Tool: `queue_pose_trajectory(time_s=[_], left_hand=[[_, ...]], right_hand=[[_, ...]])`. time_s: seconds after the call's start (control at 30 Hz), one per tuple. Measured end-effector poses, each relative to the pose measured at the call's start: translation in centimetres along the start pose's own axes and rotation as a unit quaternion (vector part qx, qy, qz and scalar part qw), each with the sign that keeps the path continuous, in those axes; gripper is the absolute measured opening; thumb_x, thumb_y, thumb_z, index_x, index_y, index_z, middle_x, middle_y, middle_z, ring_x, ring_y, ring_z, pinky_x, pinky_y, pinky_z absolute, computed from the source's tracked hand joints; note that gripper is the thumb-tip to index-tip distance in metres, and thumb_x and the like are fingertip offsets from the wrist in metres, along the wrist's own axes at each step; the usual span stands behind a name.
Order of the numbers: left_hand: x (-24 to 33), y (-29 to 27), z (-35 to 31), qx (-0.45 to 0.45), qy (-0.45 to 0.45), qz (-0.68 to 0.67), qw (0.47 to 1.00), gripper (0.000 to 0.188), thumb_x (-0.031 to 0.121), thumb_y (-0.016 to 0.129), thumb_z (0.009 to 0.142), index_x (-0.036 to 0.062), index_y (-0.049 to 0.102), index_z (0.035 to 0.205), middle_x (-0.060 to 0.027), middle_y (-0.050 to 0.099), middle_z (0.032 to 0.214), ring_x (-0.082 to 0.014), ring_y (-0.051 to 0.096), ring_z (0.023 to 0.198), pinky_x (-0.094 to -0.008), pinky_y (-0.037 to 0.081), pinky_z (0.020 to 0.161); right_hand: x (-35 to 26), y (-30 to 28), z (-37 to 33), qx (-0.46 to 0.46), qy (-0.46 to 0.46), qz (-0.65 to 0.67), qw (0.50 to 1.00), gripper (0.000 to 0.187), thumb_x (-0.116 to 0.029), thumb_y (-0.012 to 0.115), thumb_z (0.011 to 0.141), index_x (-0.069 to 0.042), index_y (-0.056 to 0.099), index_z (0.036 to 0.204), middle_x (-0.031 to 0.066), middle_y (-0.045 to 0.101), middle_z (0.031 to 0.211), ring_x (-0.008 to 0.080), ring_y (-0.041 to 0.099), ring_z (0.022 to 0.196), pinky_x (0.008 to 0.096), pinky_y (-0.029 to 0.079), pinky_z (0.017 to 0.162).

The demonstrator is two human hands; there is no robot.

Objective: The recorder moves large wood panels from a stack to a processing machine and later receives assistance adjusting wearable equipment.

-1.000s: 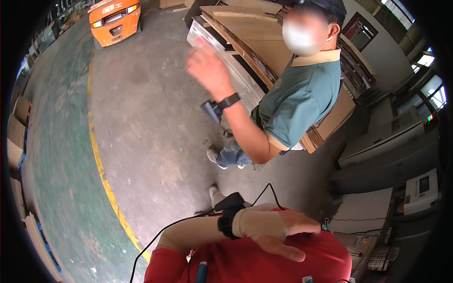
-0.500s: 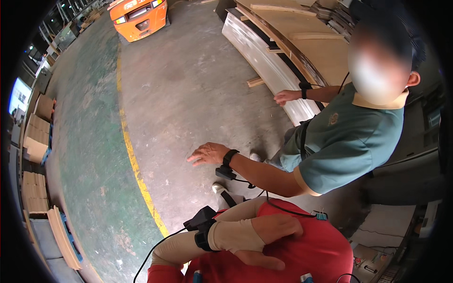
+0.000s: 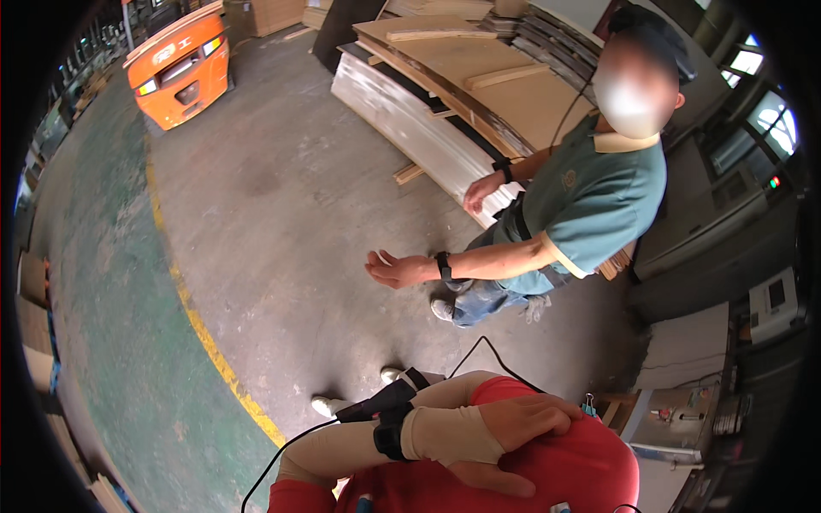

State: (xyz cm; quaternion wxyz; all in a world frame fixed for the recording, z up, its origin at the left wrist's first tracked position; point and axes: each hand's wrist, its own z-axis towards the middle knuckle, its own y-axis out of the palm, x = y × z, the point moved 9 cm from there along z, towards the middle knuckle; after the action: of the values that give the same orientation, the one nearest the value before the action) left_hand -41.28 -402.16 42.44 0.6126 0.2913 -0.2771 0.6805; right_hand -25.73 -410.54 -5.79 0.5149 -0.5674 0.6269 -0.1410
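My left hand [image 3: 500,436] lies across the front of my red shirt [image 3: 573,470], its fingers loosely extended and the thumb spread apart from them. Nothing shows in its grasp. A cream fingerless covering [image 3: 453,434] wraps the palm, and a black strap [image 3: 391,434] circles the wrist. From the forearm, a black cable [image 3: 272,466] loops away to the left. My right hand is out of sight. Ahead on the right stands another person in a teal polo shirt [image 3: 590,192]; that person's nearer hand [image 3: 398,269] reaches out over the floor, apart from mine.
An orange forklift [image 3: 181,81] stands at the far left. Behind the other person, wooden boards [image 3: 462,64] are stacked beside a long whitish panel [image 3: 402,120]. A yellow line [image 3: 192,316] borders the green floor strip. A work surface [image 3: 676,419] stands at the lower right.
The view has shifted, bringing more of the far boards and right wall into sight. The other person appears farther off, with the nearer hand turned. My left hand stays on my shirt.
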Motion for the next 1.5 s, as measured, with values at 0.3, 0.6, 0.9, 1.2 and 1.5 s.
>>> queue_pose_trajectory(time_s=[0.3, 0.6, 0.9, 1.2, 1.5], left_hand=[[10.9, 6.3, -15.1, -0.316, -0.136, 0.026, 0.939, 0.062, 0.044, 0.071, 0.084, -0.0014, 0.047, 0.118, -0.0164, 0.051, 0.118, -0.0318, 0.054, 0.110, -0.0363, 0.045, 0.093], [17.3, 2.3, -19.5, -0.184, 0.027, -0.059, 0.981, 0.063, 0.042, 0.072, 0.083, -0.0024, 0.045, 0.119, -0.0181, 0.052, 0.117, -0.0321, 0.054, 0.109, -0.0391, 0.044, 0.091], [16.2, -7.3, -20.1, -0.067, 0.040, 0.037, 0.996, 0.062, 0.049, 0.064, 0.086, -0.0045, 0.048, 0.112, -0.0232, 0.055, 0.123, -0.0394, 0.057, 0.112, -0.0409, 0.048, 0.093], [15.6, -24.0, -20.8, -0.030, -0.165, 0.224, 0.960, 0.059, 0.052, 0.065, 0.089, -0.0024, 0.055, 0.109, -0.0240, 0.059, 0.116, -0.0417, 0.058, 0.111, -0.0474, 0.046, 0.097], [15.2, -34.0, -22.5, 0.021, -0.193, 0.230, 0.954, 0.062, 0.053, 0.067, 0.087, -0.0019, 0.054, 0.112, -0.0257, 0.058, 0.115, -0.0424, 0.057, 0.111, -0.0487, 0.046, 0.094]], right_hand=[[-9.6, -1.9, -6.6, 0.206, 0.120, -0.124, 0.963, 0.023, -0.021, 0.062, 0.093, -0.007, 0.053, 0.108, 0.0105, 0.058, 0.105, 0.0217, 0.057, 0.099, 0.0360, 0.046, 0.092], [-22.7, -8.8, 0.5, 0.387, 0.039, -0.343, 0.855, 0.027, -0.018, 0.061, 0.095, -0.009, 0.053, 0.119, 0.0131, 0.059, 0.114, 0.0208, 0.057, 0.108, 0.0344, 0.045, 0.096], [-34.3, -11.6, 16.9, 0.535, -0.101, -0.504, 0.670, 0.033, -0.015, 0.060, 0.097, -0.010, 0.053, 0.129, 0.0157, 0.059, 0.123, 0.0200, 0.057, 0.117, 0.0328, 0.044, 0.101], [-46.5, -11.4, 34.9, 0.674, -0.208, -0.483, 0.519, 0.041, -0.012, 0.060, 0.100, -0.011, 0.053, 0.140, 0.0182, 0.060, 0.133, 0.0192, 0.056, 0.125, 0.0312, 0.042, 0.105], [-46.7, -12.1, 57.0, 0.321, -0.342, 0.209, 0.858, 0.034, -0.014, 0.059, 0.100, -0.004, 0.056, 0.132, 0.0184, 0.066, 0.109, 0.0203, 0.065, 0.095, 0.0300, 0.049, 0.093]])
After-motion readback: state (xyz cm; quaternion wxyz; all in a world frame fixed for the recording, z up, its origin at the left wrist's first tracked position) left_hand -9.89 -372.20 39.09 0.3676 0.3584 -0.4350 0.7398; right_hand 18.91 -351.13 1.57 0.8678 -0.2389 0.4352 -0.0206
